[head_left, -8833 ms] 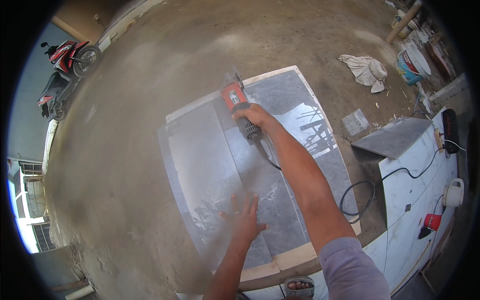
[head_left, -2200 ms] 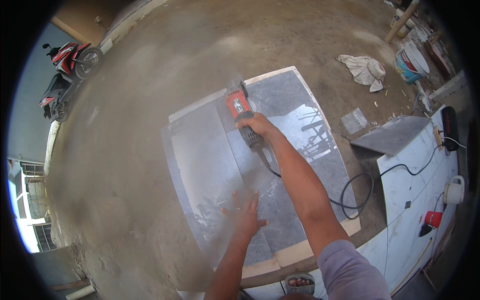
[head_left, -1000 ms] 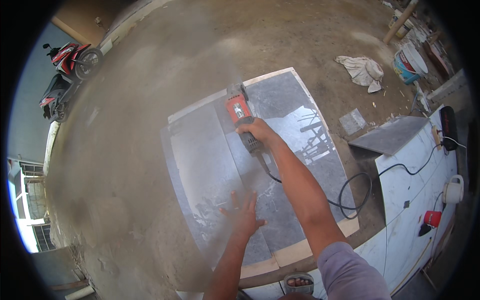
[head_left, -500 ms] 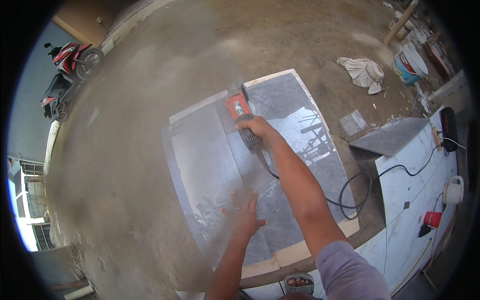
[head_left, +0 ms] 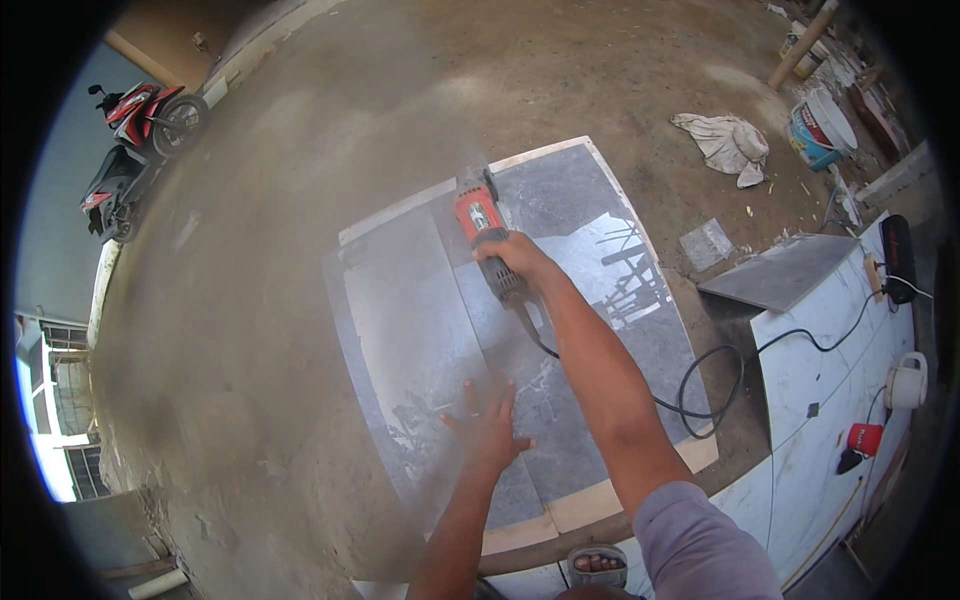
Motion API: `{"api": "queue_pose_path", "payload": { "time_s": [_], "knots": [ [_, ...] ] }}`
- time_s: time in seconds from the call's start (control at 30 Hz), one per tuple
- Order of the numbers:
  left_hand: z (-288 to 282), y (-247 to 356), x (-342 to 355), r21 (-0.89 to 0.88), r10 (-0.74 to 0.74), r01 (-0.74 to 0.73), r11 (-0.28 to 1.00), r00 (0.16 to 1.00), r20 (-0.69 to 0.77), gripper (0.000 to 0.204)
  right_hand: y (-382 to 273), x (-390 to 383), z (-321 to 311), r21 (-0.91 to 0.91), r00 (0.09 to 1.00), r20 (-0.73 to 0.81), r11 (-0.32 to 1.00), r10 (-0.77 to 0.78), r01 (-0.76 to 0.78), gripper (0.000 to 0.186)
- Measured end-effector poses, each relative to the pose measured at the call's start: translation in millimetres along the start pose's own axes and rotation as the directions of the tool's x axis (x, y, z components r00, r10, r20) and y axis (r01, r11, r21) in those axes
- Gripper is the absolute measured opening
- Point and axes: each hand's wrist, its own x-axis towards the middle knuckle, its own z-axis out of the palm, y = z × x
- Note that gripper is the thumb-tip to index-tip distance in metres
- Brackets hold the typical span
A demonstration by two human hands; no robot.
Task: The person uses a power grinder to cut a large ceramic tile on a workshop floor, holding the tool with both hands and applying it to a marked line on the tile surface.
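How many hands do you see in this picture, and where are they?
2: the left hand is spread over the grey tiles, and the right hand grips the red-and-black angle grinder. No other hand shows, and neither appears hidden.

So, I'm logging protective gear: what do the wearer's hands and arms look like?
The left hand and right hand are gloveless, with bare wrists. A short greyish-purple sleeve covers the right upper arm; the left forearm is bare, any sleeve out of view.
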Motion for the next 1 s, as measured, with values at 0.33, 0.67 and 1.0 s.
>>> {"api": "queue_pose_path", "payload": {
  "time_s": [0.33, 0.67, 1.0],
  "knots": [
    [-1.3, 0.6, 0.7, -0.001, -0.011, 0.011, 1.0, 1.0, 0.019, 0.117, -1.5, -12.7, 0.9, -0.013, 1.0, -0.011, 1.0, 0.006, -0.006, 0.029],
    [2.4, -0.7, 0.8, 0.009, -0.006, 0.006, 1.0, 1.0, 0.001, 0.117, 7.1, -3.8, -1.8, 0.0, 1.0, 0.001, 1.0, -0.01, 0.01, 0.027],
    [0.5, 0.3, 1.2, 0.003, -0.006, 0.006, 1.0, 1.0, 0.009, 0.117, 6.2, -4.2, -1.5, -0.017, 1.0, -0.014, 1.0, 0.003, -0.004, 0.027]
  ]
}}
